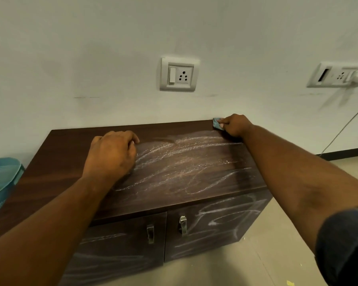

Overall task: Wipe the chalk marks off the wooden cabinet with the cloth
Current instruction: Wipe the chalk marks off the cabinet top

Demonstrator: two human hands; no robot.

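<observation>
Our right hand (235, 125) pinches the cloth (217, 123) in its fingers at the far-right corner of the cabinet (60, 162). The chalk marks (184, 162) streak lengthwise. Our left hand (112, 153) rests there, fingers loosely curled.

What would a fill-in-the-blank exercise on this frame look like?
1. The right hand pinches a ____ cloth at the cabinet's far right corner.
2. The left hand rests on the cabinet's ____.
3. Chalk marks also streak both front ____.
Missing words: blue; top; doors.
</observation>
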